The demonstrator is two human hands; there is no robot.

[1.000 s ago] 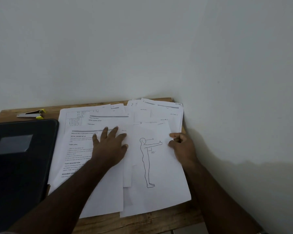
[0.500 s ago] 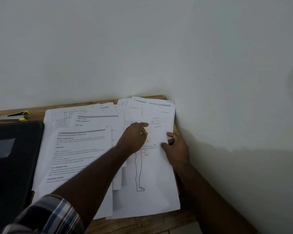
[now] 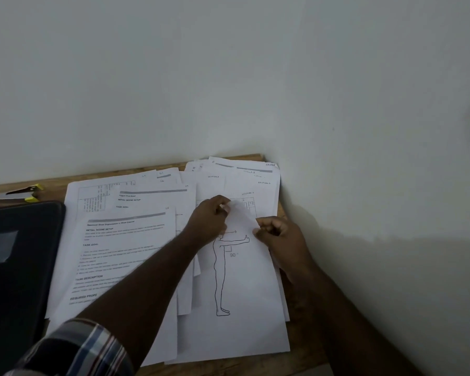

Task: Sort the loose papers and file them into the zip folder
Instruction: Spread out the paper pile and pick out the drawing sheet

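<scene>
Many loose papers [image 3: 125, 240] lie spread across a wooden surface [image 3: 304, 356], filling the middle and lower middle of the frame and overlapping one another in untidy layers. On top at the right lies a sheet with a line drawing of a standing figure [image 3: 239, 316], one arm stretched out level and "90°" printed beside it. To its left sits a printed page with bold headings and a grey bar near its top, and further sheets with tables and small handwritten section labels fan out behind, reaching the corner where the surface meets the wall.

Both hands work at the upper part of the drawing sheet. The left hand [image 3: 209, 218] reaches across from the lower left, its thumb and fingertips pinching the top edge of a sheet, which lifts slightly there. The right hand [image 3: 280, 234] sits just beside it at the sheet's right edge, fingers curled in and gripping the paper's edge. A plaid sleeve [image 3: 76, 348] shows on the left forearm at the bottom of the frame.

A dark zip folder [image 3: 19, 267] lies flat at the left edge of the frame, touching or slightly overlapped by the leftmost papers; a clear window pocket shows on its cover. Behind it, at the upper left of the surface, rests a small stapler [image 3: 17, 194] with yellow ends. A pale, plain wall [image 3: 228, 77] fills the upper half of the frame.
</scene>
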